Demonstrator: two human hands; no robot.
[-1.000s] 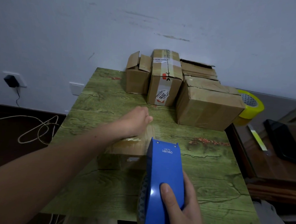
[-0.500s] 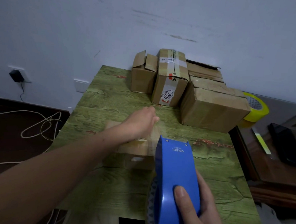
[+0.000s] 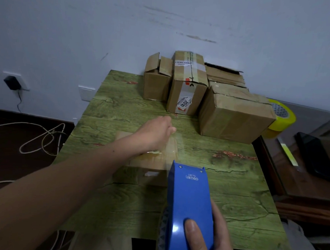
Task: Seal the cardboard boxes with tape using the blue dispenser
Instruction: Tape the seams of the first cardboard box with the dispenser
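The left hand (image 3: 156, 136) presses palm-down on the small brown cardboard box (image 3: 134, 175); the right hand (image 3: 211, 240) grips the blue plastic tape dispenser (image 3: 189, 198) at the box's near right corner.

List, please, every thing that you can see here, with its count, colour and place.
table: one, green wood pattern, middle of view
near box: one, brown, table centre
back boxes: four, brown, far table end by the wall
blue dispenser: one, blue, near table edge
clear tape: one strip, clear, from dispenser to near box
yellow tape roll: one, yellow, right of the back boxes
plug: one, black, wall socket at left
cables: several, white, floor at left
left hand: one, rests on the near box
right hand: one, grips the blue dispenser
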